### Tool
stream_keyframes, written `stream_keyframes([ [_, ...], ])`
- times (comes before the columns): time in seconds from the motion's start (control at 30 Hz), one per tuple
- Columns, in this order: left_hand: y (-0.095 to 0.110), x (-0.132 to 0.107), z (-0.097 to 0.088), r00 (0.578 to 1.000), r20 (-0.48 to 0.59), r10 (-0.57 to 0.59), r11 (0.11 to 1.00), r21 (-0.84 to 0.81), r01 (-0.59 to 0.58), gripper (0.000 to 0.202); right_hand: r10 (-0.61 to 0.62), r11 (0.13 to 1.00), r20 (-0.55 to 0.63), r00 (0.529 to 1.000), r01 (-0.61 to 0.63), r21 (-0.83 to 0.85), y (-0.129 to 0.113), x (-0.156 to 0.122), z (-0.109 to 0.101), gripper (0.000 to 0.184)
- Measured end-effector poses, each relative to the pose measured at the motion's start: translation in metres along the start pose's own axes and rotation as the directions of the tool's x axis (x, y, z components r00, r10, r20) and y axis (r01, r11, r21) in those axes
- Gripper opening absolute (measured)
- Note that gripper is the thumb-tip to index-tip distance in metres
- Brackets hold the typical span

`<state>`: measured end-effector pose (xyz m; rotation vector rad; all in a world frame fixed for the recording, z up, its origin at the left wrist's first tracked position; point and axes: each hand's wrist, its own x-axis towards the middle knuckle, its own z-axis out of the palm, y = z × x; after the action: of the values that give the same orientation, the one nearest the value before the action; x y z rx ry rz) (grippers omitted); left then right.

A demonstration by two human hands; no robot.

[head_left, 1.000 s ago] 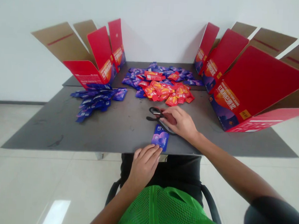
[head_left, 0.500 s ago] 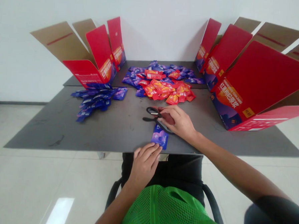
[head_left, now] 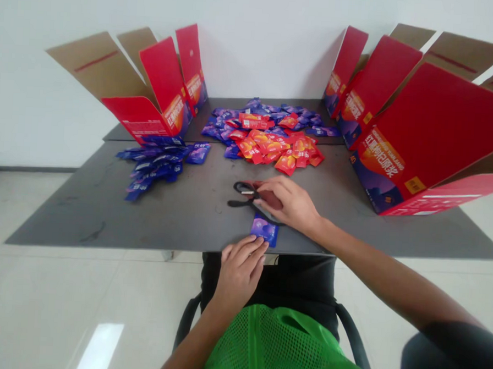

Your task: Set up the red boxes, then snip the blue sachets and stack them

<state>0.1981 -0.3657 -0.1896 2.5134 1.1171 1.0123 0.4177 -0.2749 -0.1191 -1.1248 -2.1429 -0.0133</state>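
Note:
My right hand (head_left: 289, 201) lies over a pair of black scissors (head_left: 244, 194) on the grey table (head_left: 187, 209), fingers curled round the handles. A single purple packet (head_left: 264, 229) lies flat by the table's near edge, partly under the scissors. My left hand (head_left: 239, 268) holds that packet's near edge with its fingertips, the fingers pressed together. A heap of red and purple packets (head_left: 274, 133) lies at the table's middle back.
A pile of purple packets (head_left: 159, 160) spills from a red carton on its side (head_left: 152, 91) at the left. Large open red cartons (head_left: 402, 126) stand at the right. A green mesh bag (head_left: 279, 346) rests on my lap.
My right hand has drawn the scissors slightly left and toward the purple packet, which now shows less. The left hand has stayed at the packet's near edge.

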Motion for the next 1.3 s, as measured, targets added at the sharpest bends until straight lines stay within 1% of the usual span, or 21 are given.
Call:
stream_keyframes([
  [0.07,-0.001,-0.001,0.001,1.000,-0.005,-0.022,1.000,-0.003,0.022,0.025,-0.090,0.994,0.077,0.993,0.084,0.077,-0.021,-0.014,0.006,0.026],
  [0.13,-0.001,0.000,0.001,1.000,-0.008,-0.030,1.000,-0.008,0.030,0.023,-0.126,0.989,0.129,0.984,0.114,0.097,-0.023,-0.021,0.013,0.025],
  [0.2,-0.001,0.000,0.000,1.000,-0.008,-0.011,1.000,-0.019,0.011,0.028,-0.058,0.998,0.107,0.993,0.057,0.018,-0.003,-0.015,0.017,0.024],
  [0.27,-0.001,0.001,-0.001,1.000,-0.013,0.001,1.000,-0.029,-0.001,0.033,0.026,0.994,0.059,0.998,-0.019,-0.109,0.021,-0.001,0.014,0.023],
  [0.33,-0.001,0.002,-0.002,1.000,-0.015,-0.002,1.000,-0.030,0.001,0.033,0.047,0.987,0.023,0.999,-0.043,-0.155,0.030,0.011,0.006,0.022],
  [0.37,-0.001,0.002,-0.003,1.000,-0.013,0.000,0.999,-0.032,0.000,0.033,0.039,0.990,0.003,0.999,-0.038,-0.134,0.027,0.013,0.002,0.022],
  [0.43,-0.002,0.002,-0.002,1.000,-0.004,0.003,0.999,-0.037,-0.003,0.032,-0.003,0.999,-0.017,1.000,0.002,-0.036,0.006,0.007,-0.001,0.025],
  [0.5,-0.002,0.001,-0.001,1.000,-0.005,-0.015,0.999,-0.042,0.015,0.027,-0.086,0.995,0.046,0.995,0.084,0.056,-0.017,-0.006,0.002,0.026],
  [0.57,-0.001,0.001,-0.001,0.999,-0.008,-0.035,0.998,-0.048,0.035,0.023,-0.132,0.987,0.115,0.985,0.120,0.102,-0.024,-0.017,0.009,0.024],
  [0.63,-0.001,0.001,-0.002,1.000,-0.001,-0.031,0.998,-0.055,0.031,0.026,-0.089,0.995,0.112,0.990,0.083,0.063,-0.009,-0.016,0.016,0.024],
  [0.73,-0.002,0.002,-0.004,1.000,0.012,-0.014,0.998,-0.058,0.014,0.033,0.003,0.994,0.045,0.999,0.002,-0.112,0.028,0.002,0.015,0.023],
  [0.8,-0.002,0.003,-0.004,1.000,0.016,-0.016,0.998,-0.053,0.016,0.033,0.006,0.988,0.002,1.000,-0.005,-0.152,0.034,0.011,0.009,0.023],
  [0.83,-0.003,0.003,-0.004,1.000,0.018,-0.014,0.999,-0.051,0.015,0.033,-0.006,0.992,-0.014,1.000,0.004,-0.129,0.028,0.012,0.006,0.024],
  [0.9,-0.003,0.002,-0.004,1.000,0.020,-0.014,0.999,-0.049,0.015,0.031,-0.047,0.998,-0.014,0.999,0.046,-0.032,0.005,0.005,0.004,0.027],
  [0.97,-0.003,0.001,-0.003,0.999,0.014,-0.031,0.999,-0.042,0.031,0.025,-0.116,0.992,0.068,0.991,0.113,0.050,-0.018,-0.008,0.007,0.025],
  [1.0,-0.003,0.001,-0.003,0.999,0.011,-0.038,0.998,-0.041,0.038,0.023,-0.137,0.989,0.108,0.985,0.129,0.076,-0.022,-0.013,0.011,0.024],
  [1.07,-0.003,0.001,-0.003,0.999,0.008,-0.032,0.999,-0.044,0.033,0.024,-0.112,0.992,0.133,0.985,0.104,0.064,-0.015,-0.015,0.018,0.023],
  [1.17,-0.003,0.002,-0.004,1.000,0.012,-0.003,0.998,-0.055,0.003,0.033,0.018,0.995,0.085,0.996,-0.009,-0.096,0.023,0.001,0.019,0.025],
  [1.2,-0.003,0.002,-0.005,1.000,0.009,-0.002,0.999,-0.054,0.002,0.033,0.031,0.991,0.080,0.996,-0.020,-0.131,0.033,0.008,0.016,0.025],
  [1.23,-0.003,0.003,-0.005,1.000,0.008,-0.007,0.999,-0.053,0.008,0.033,0.045,0.988,0.058,0.997,-0.036,-0.151,0.038,0.013,0.012,0.025],
  [1.3,-0.003,0.003,-0.005,1.000,0.012,-0.015,0.998,-0.055,0.015,0.032,0.035,0.994,0.004,0.999,-0.034,-0.105,0.029,0.016,0.005,0.026],
])
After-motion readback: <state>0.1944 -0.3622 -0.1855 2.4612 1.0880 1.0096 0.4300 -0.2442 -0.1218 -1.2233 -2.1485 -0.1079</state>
